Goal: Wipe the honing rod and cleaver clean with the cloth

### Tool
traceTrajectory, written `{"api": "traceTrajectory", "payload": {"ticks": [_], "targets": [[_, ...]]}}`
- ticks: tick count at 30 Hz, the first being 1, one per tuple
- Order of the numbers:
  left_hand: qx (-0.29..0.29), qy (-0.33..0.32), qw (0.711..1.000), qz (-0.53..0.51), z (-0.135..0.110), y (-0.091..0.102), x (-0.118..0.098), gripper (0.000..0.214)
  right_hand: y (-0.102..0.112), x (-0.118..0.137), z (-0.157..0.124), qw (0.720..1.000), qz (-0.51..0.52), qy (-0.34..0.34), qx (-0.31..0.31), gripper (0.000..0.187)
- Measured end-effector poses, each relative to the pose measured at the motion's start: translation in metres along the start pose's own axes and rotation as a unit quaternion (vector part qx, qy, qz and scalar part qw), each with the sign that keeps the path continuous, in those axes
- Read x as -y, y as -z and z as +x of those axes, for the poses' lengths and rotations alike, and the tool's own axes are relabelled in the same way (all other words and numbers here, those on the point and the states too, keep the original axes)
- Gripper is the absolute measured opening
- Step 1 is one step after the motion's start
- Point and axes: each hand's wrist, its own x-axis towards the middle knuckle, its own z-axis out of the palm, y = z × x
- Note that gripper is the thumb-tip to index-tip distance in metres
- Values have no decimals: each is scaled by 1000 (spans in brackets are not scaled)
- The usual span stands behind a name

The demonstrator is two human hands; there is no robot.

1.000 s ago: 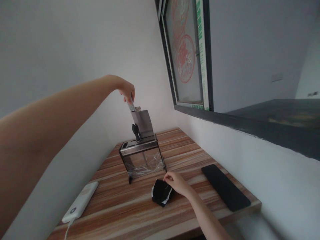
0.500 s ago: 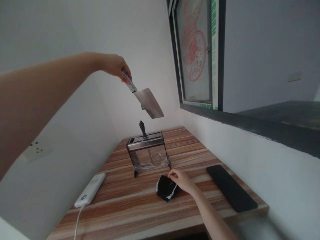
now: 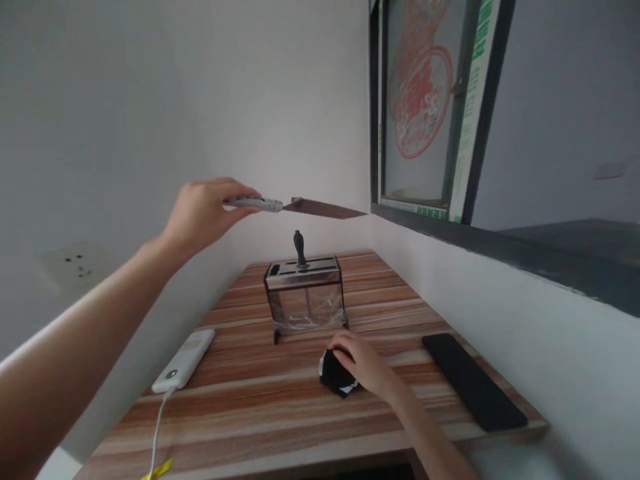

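Note:
My left hand (image 3: pixel 203 213) is raised above the table and grips the handle of a steel cleaver (image 3: pixel 320 209), whose broad blade lies almost flat and points right. Below it stands a clear-walled knife rack (image 3: pixel 306 295) with a metal top; one dark-handled knife (image 3: pixel 299 248) sticks up from a slot. My right hand (image 3: pixel 361 361) rests on a black cloth (image 3: pixel 334 377) with a white edge, on the wooden table (image 3: pixel 280 413) in front of the rack, fingers curled over it.
A white power bank (image 3: pixel 183 360) with a cable lies at the table's left edge. A black phone-like slab (image 3: pixel 473 381) lies at the right. A wall socket (image 3: pixel 75 265) is on the left wall, a dark-framed window (image 3: pixel 430 113) on the right.
My left hand has drawn the cleaver up out of the rack, then turned it from blade-down to nearly level. My right hand has closed further over the black cloth.

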Motion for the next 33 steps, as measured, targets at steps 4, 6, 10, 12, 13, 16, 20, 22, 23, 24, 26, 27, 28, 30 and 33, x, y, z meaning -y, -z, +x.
{"api": "traceTrajectory", "payload": {"ticks": [4, 6, 10, 12, 13, 16, 20, 22, 23, 24, 26, 27, 28, 30, 33], "targets": [[-25, 8, 998, -59, -69, -17, -42, 22, -37, 57, -17, 987, 154, 37, 34, 39], [-35, 8, 997, -75, -102, -27, -64, 18, -62, 79, -26, 957, 286, 35, 22, 53], [-57, 12, 990, -132, -159, -47, -102, 17, -102, 105, -29, 882, 458, -4, -114, 58], [-54, 33, 986, -156, -182, -56, -118, 19, -110, 109, -26, 857, 487, -31, -165, 59], [-56, 47, 983, -166, -191, -60, -125, 20, -112, 110, -25, 846, 500, -44, -179, 60], [-77, 86, 975, -190, -216, -67, -144, 24, -113, 108, -23, 822, 529, -83, -194, 62], [-113, 135, 960, -218, -241, -69, -165, 26, -113, 109, -29, 812, 541, -124, -182, 60], [-122, 160, 950, -240, -250, -67, -175, 26, -114, 113, -32, 809, 542, -132, -184, 56], [-123, 175, 944, -250, -253, -65, -180, 27, -114, 115, -32, 809, 541, -133, -189, 53], [-123, 192, 939, -257, -257, -63, -185, 27, -115, 116, -33, 809, 538, -134, -193, 51], [-115, 227, 931, -260, -261, -60, -192, 29, -117, 116, -34, 812, 534, -135, -194, 44], [-105, 242, 929, -260, -263, -58, -196, 30, -117, 114, -34, 813, 532, -138, -189, 42], [-92, 254, 927, -260, -264, -57, -199, 31, -117, 112, -34, 815, 530, -143, -184, 39], [-56, 267, 925, -263, -266, -54, -205, 34, -116, 104, -35, 819, 523, -152, -179, 36], [1, 268, 921, -282, -269, -49, -214, 43, -111, 94, -38, 835, 501, -148, -171, 35]]}}
